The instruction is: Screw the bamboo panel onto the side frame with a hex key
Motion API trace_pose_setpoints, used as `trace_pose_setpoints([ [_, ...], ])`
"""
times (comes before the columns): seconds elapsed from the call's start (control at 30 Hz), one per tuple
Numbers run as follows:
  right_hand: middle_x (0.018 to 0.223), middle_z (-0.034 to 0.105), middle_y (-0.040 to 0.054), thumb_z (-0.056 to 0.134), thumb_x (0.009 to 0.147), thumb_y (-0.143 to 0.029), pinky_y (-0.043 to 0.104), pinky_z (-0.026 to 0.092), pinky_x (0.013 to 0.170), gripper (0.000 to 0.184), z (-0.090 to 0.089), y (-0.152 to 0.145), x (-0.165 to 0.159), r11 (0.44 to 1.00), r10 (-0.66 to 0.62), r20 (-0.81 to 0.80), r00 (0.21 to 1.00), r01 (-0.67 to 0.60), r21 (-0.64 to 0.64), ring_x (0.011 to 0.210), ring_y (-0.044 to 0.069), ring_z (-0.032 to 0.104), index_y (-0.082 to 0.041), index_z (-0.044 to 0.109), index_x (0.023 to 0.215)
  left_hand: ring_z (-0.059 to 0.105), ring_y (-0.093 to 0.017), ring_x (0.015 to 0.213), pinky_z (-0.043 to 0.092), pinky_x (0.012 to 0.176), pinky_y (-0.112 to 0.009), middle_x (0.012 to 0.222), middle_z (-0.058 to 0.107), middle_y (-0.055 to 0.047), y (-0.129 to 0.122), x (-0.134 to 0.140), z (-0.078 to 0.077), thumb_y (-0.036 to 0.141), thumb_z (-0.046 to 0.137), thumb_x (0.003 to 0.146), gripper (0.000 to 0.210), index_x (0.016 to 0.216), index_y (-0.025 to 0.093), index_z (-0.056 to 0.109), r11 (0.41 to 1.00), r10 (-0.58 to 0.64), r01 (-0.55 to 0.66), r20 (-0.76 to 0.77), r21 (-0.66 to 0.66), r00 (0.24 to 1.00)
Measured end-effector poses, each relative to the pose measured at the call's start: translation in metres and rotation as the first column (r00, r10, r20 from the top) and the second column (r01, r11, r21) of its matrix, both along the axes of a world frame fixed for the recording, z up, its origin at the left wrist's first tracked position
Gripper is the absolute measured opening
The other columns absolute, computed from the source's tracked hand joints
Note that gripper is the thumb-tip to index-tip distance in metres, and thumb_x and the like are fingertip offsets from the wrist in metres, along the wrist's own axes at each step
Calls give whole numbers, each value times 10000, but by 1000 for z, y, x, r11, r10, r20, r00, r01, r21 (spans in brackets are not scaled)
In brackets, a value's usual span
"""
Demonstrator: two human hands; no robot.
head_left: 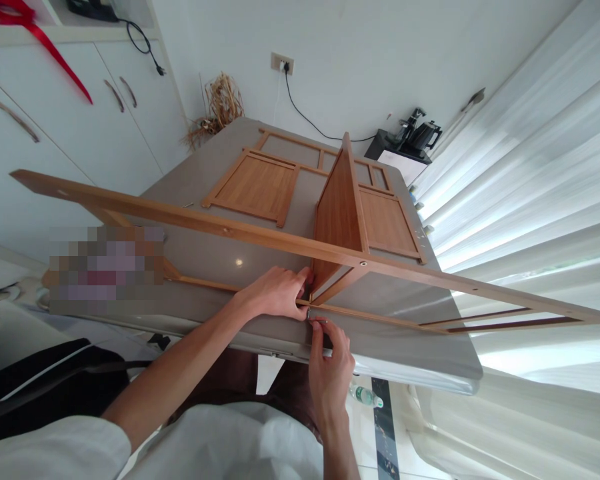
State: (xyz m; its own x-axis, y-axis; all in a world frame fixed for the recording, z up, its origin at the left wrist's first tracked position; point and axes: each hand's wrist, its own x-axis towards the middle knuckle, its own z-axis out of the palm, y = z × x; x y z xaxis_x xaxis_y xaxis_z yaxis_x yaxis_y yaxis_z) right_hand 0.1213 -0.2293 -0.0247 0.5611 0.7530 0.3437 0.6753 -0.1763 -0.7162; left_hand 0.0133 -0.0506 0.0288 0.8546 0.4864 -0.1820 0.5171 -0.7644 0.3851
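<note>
A wooden side frame [220, 228] stands on edge along the near side of the table, one long rail raised and the other low. A slatted wooden panel [337, 207] meets it at right angles. My left hand [276, 293] is closed around the low rail where the panel joins it; some fingertips are hidden behind the wood. Just to the right, my right hand [331, 357] pinches a small bent metal hex key [319, 320]. The key's short end is at the outer face of the low rail, by the joint. Any screw there is too small to make out.
On the grey table [280, 243] lie a wooden panel [255, 185], another panel [390, 220] and a ladder-like frame [300, 148]. A kettle [424, 137] stands on a cabinet behind. Below the table's edge is a plastic bottle [366, 396]. White curtains [530, 173] hang at right.
</note>
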Motion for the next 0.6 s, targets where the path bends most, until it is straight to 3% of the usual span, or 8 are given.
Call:
trace_pose_setpoints([
  [0.6, 1017, 768, 50, 522, 1064, -364, 337, 493, 892, 248, -3, 1, -2, 999, 29, 84, 996, -32, 32, 957, 197, 688, -240, 736, 1070, 695, -207, 953, 598, 868, -419, 1139, 693, -75, -1, -1, 1, 447, 654, 1006, 381, 1259, 163, 634, 999, 32, -32, 8, -25, 999],
])
